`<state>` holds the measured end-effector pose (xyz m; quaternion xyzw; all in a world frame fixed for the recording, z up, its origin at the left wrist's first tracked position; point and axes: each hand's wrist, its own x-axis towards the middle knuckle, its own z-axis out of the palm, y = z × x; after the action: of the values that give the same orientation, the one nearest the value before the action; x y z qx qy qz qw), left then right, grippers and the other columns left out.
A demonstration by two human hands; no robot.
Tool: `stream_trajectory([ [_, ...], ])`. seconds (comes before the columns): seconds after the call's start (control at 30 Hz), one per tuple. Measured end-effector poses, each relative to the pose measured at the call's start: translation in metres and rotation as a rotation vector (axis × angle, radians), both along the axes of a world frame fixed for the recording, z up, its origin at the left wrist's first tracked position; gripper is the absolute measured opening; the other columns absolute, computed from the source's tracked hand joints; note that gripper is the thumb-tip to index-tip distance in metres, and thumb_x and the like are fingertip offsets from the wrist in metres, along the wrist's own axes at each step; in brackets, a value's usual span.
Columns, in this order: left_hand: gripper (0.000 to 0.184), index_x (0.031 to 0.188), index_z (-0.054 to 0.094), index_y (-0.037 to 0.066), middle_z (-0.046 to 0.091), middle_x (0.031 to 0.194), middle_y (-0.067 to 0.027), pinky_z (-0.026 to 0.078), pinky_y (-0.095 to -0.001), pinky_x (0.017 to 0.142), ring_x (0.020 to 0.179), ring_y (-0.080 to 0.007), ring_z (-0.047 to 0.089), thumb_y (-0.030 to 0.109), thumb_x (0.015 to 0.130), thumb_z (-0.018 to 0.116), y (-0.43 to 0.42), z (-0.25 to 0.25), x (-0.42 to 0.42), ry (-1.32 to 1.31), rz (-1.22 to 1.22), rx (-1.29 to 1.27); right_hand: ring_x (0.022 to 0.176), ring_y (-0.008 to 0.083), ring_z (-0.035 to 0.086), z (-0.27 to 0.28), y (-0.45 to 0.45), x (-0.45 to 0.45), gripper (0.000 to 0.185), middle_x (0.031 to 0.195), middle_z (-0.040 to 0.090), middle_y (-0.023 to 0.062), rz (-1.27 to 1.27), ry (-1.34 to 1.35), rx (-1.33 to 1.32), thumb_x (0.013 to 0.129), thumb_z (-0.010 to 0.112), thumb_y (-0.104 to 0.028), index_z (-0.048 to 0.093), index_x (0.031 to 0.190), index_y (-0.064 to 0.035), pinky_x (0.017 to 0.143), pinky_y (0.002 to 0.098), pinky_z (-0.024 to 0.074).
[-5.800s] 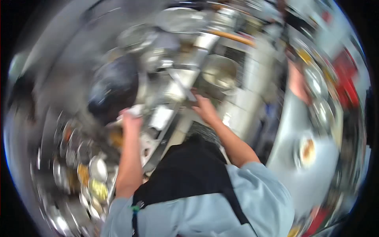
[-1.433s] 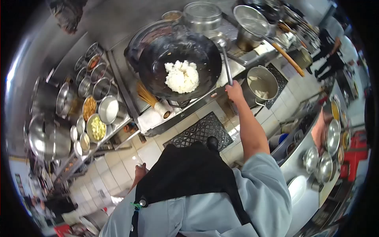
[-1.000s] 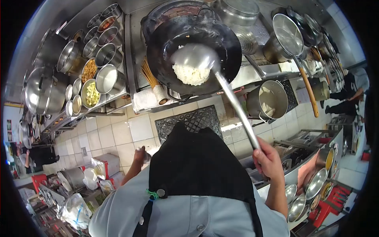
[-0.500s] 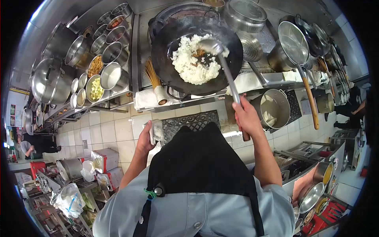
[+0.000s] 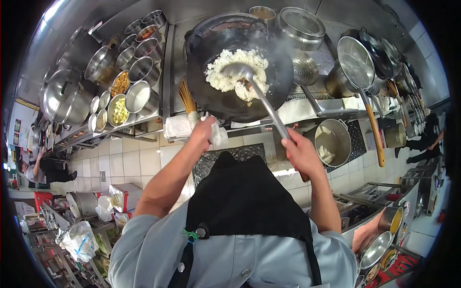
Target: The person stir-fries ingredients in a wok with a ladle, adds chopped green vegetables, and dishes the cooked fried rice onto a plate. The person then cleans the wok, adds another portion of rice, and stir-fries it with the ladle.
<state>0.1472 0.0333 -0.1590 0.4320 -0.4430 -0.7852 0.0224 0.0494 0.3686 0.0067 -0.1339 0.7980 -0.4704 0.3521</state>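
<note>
Wrapped round the handle of a long metal ladle (image 5: 269, 106) is my right hand (image 5: 300, 150). The ladle's bowl rests on white rice (image 5: 225, 81) inside a large black wok (image 5: 230, 106). Some brown bits show in the rice, and steam rises at the wok's right side. My left hand (image 5: 202, 132) is closed on a white cloth (image 5: 219, 135) at the wok's near rim, where the wok's handle is hidden. Beside it, a bamboo brush (image 5: 186, 98) stands near a folded white towel (image 5: 176, 126).
Metal containers of ingredients (image 5: 139, 96) fill the left shelf. A perforated ladle (image 5: 304, 69) and a wire strainer (image 5: 356, 62) with a wooden handle lie right of the wok. Below them is a pot (image 5: 333, 143). People stand at far left (image 5: 41, 170) and far right (image 5: 425, 144).
My left hand has moved up with the cloth to the wok's near rim. The ladle's bowl has shifted left and down over the rice, which is now bunched farther up in the wok.
</note>
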Motion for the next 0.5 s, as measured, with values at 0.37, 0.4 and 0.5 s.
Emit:
stream_trajectory([
  [0.37, 0.031, 0.121, 0.052, 0.0, 0.064, 0.104, -0.015, 0.062, -0.0509, 0.077, 0.091, -0.0327, 0.069, 0.021, 0.1, 0.059, -0.01, 0.01, -0.001, 0.203, 0.078, 0.044, 0.055, 0.0097, 0.053, -0.091, 0.021, 0.007, 0.045, 0.068, 0.052, 0.0004, 0.113, 0.401, -0.083, 0.101, 0.063, -0.026, 0.055, 0.142, -0.0109, 0.046, 0.0304, 0.0431],
  [0.4, 0.028, 0.119, 0.053, 0.0, 0.064, 0.102, -0.015, 0.063, -0.0514, 0.075, 0.089, -0.0327, 0.069, 0.019, 0.099, 0.059, -0.012, 0.009, -0.005, 0.202, 0.081, 0.111, 0.054, 0.0093, 0.053, -0.056, 0.028, 0.015, 0.045, 0.068, 0.052, -0.0001, 0.065, 0.137, -0.048, 0.101, 0.063, -0.025, 0.055, 0.143, -0.0104, 0.045, 0.03, 0.0427],
  [0.5, 0.018, 0.108, 0.057, -0.001, 0.064, 0.091, -0.0157, 0.062, -0.0523, 0.065, 0.078, -0.0328, 0.068, 0.012, 0.095, 0.056, -0.006, -0.003, -0.03, 0.219, 0.133, 0.207, 0.051, 0.0081, 0.049, -0.026, 0.018, 0.009, 0.047, 0.067, 0.05, -0.0018, 0.005, -0.125, -0.104, 0.1, 0.063, -0.02, 0.053, 0.144, -0.0087, 0.044, 0.0283, 0.041],
])
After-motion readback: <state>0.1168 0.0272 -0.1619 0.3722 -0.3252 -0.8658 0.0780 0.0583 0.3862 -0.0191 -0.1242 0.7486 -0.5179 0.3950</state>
